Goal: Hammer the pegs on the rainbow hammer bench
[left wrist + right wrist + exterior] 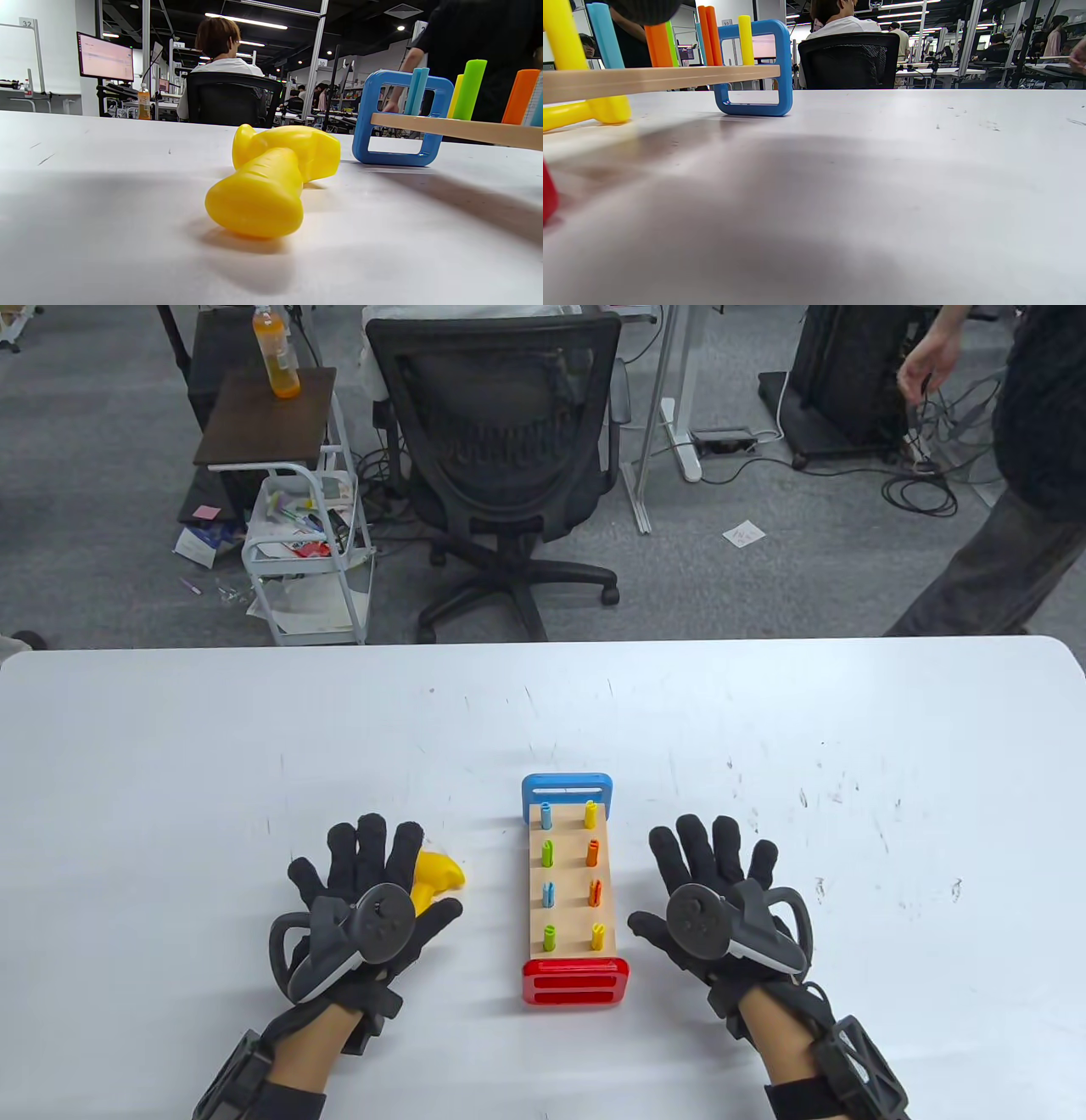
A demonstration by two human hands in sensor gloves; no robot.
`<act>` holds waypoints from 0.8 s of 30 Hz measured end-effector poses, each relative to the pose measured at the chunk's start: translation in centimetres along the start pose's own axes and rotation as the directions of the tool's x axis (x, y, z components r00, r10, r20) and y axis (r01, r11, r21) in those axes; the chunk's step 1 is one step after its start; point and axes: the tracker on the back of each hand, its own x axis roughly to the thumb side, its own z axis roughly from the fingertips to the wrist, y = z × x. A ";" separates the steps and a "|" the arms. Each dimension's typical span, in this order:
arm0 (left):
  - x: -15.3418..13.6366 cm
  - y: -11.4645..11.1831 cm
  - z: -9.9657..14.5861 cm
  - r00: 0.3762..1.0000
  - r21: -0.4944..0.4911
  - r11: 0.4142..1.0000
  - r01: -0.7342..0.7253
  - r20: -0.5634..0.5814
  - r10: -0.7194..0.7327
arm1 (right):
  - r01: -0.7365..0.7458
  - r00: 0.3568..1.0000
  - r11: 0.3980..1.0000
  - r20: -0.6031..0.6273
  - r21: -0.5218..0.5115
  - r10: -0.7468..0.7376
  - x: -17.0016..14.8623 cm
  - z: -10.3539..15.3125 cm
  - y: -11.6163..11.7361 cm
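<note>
From the table view, the hammer bench (574, 891) stands on the white tabletop (170, 746) near the middle of its near edge, its long axis running from near edge to far edge, red end frame (575, 981) nearest the person and blue end frame (567, 795) farthest. Eight pegs (548, 852) stand upright in two rows through the wooden deck. The left hand (365, 899) lies flat, fingers spread and straight, to the left of the bench; it covers most of the yellow hammer (439, 872), of which only one end shows beside the fingers. The right hand (721, 895) lies flat with spread fingers just to the right of the bench, holding nothing. An office chair (509, 466) stands beyond the far edge.

The left wrist view shows what the overhead hides: the whole hammer (271, 186) lies on its side on the tabletop, the flared butt of its handle toward the camera and its head toward the far edge, near the blue end frame (398, 118). No fingers appear here.

The right wrist view looks under the wooden deck (657, 78) from the other side: the pegs pass down through it, a yellow one (606, 109) reaching the tabletop. A dark fingertip (645, 9) shows at the top edge.
</note>
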 end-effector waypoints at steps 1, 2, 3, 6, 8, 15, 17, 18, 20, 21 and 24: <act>0.0 0.0 0.0 1.000 -0.001 1.000 0.002 -0.001 -0.002 | 0.001 1.000 1.000 -0.001 -0.001 -0.001 0.0 0.0 0.0; 0.0 0.0 0.0 1.000 -0.002 1.000 0.003 -0.002 -0.003 | 0.002 1.000 1.000 -0.002 -0.002 -0.002 0.0 0.0 0.0; 0.0 0.0 0.0 1.000 -0.004 1.000 0.002 -0.003 -0.002 | 0.003 1.000 1.000 -0.002 0.000 -0.003 0.0 0.0 0.0; -0.1 0.0 0.0 1.000 -0.006 1.000 -0.009 -0.004 0.009 | -0.003 1.000 1.000 -0.002 0.005 0.003 0.0 0.0 0.0; -0.1 0.0 0.0 1.000 -0.009 1.000 -0.016 -0.005 0.016 | -0.002 1.000 1.000 0.000 0.000 0.002 0.0 0.0 0.0; -0.2 -0.4 -0.4 1.000 -0.017 1.000 -0.022 -0.017 0.022 | -0.007 1.000 1.000 -0.001 0.009 0.007 0.1 -0.1 0.0; -0.5 -1.1 -1.1 0.998 -0.045 0.998 -0.034 -0.055 0.031 | -0.006 1.000 1.000 0.000 0.012 0.006 0.1 -0.1 0.0; -0.6 -1.4 -1.4 0.997 -0.059 0.998 -0.028 -0.074 0.024 | -0.005 1.000 1.000 0.000 0.011 0.005 0.0 0.0 0.0; -0.9 -2.4 -2.2 0.993 -0.114 0.993 0.003 -0.118 -0.017 | -0.003 1.000 1.000 -0.005 0.017 0.003 -0.1 0.0 0.1; -1.1 -3.0 -2.7 0.990 -0.171 0.985 0.016 -0.138 -0.040 | -0.003 1.000 1.000 -0.008 0.017 0.003 -0.1 0.0 0.1; -1.0 -4.0 -3.6 0.981 -0.248 0.969 -0.011 -0.189 -0.038 | 0.001 1.000 1.000 -0.013 0.022 -0.001 0.0 0.0 0.1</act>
